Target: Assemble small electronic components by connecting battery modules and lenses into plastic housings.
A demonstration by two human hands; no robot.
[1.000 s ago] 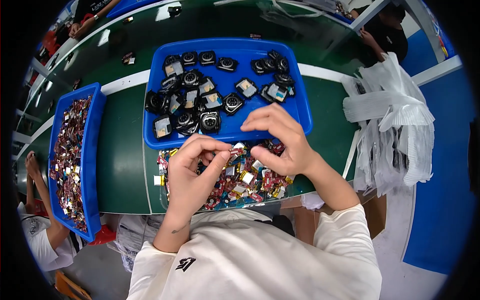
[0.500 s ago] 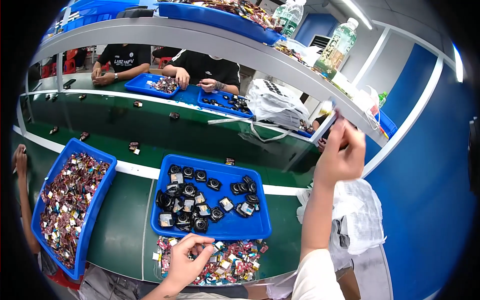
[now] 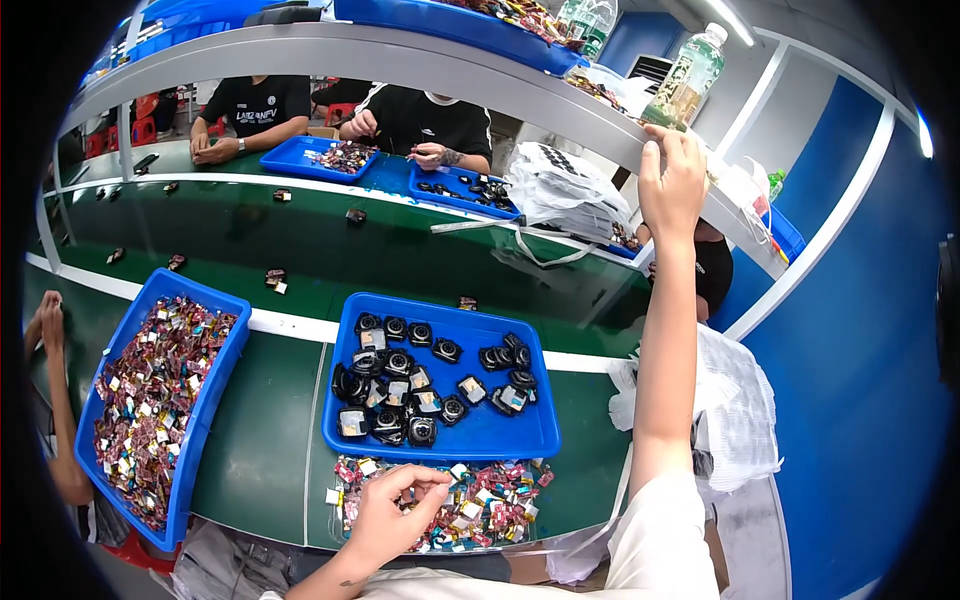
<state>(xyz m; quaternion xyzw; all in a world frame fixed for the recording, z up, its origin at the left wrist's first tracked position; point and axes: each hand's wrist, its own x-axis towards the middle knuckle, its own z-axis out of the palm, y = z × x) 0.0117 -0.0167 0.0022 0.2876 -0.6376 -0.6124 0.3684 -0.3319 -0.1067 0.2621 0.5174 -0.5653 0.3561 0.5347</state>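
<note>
My right hand (image 3: 673, 188) is raised at the edge of the overhead shelf (image 3: 590, 105), fingers stretched upward and apart. Nothing shows in it, though the far side of the fingers is hidden. My left hand (image 3: 395, 512) hovers low over a heap of small red, white and blue electronic parts (image 3: 490, 508). Its thumb and forefinger come together in a pinch; whatever lies between them is too small to make out. Just beyond the heap sits a blue tray (image 3: 500, 440) with several black, camera-like housings (image 3: 397, 362), some showing pale stickers or parts inside.
At left stands a blue bin (image 3: 240, 340) full of small parts. White packing material (image 3: 735, 400) lies at right. Bottles (image 3: 688, 80) and another blue tray (image 3: 450, 22) occupy the shelf. Across the green conveyor belt (image 3: 230, 225), with scattered parts on it, two people sit near blue trays.
My right hand has gone from holding a small, blurred white-and-yellow part in the air to reaching the shelf edge, its fingers now extended. The left keeps its pinch over the heap. The view has shifted slightly.
</note>
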